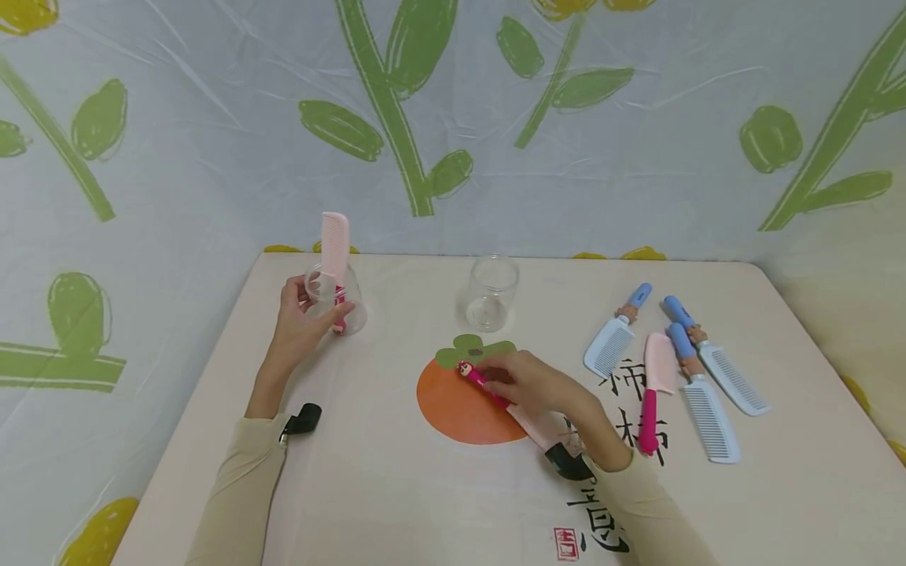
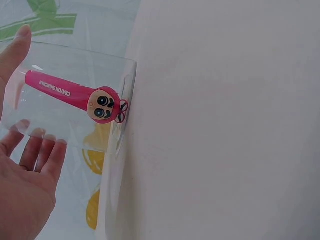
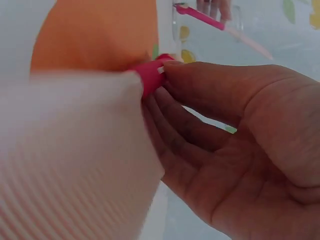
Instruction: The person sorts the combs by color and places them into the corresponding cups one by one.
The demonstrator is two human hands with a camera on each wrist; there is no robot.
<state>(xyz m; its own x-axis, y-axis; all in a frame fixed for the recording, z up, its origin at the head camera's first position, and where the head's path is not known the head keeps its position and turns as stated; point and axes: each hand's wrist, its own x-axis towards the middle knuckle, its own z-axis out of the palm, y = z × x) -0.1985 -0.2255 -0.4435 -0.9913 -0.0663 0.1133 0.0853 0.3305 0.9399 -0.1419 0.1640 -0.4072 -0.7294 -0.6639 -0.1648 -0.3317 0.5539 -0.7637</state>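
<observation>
My left hand [image 1: 293, 334] grips a clear glass cup [image 1: 356, 306] at the back left of the table, thumb on one side and fingers on the other. Inside the cup a pink comb [image 1: 336, 240] stands with its teeth up; its magenta handle [image 2: 60, 91], ending in a cartoon face, points down to the base. Over the orange fruit print, my right hand [image 1: 538, 383] pinches a second pink comb [image 3: 75, 160] by its magenta handle. That comb's face end points away from me, and its toothed part extends back under the wrist.
Another clear glass cup [image 1: 493, 295] stands at the back middle. On the right lie a third pink comb [image 1: 660, 362] and several blue combs [image 1: 710, 420]. The table [image 1: 382, 503] carries a fruit print [image 1: 453, 409] and black characters, with a patterned curtain [image 1: 248, 141] behind.
</observation>
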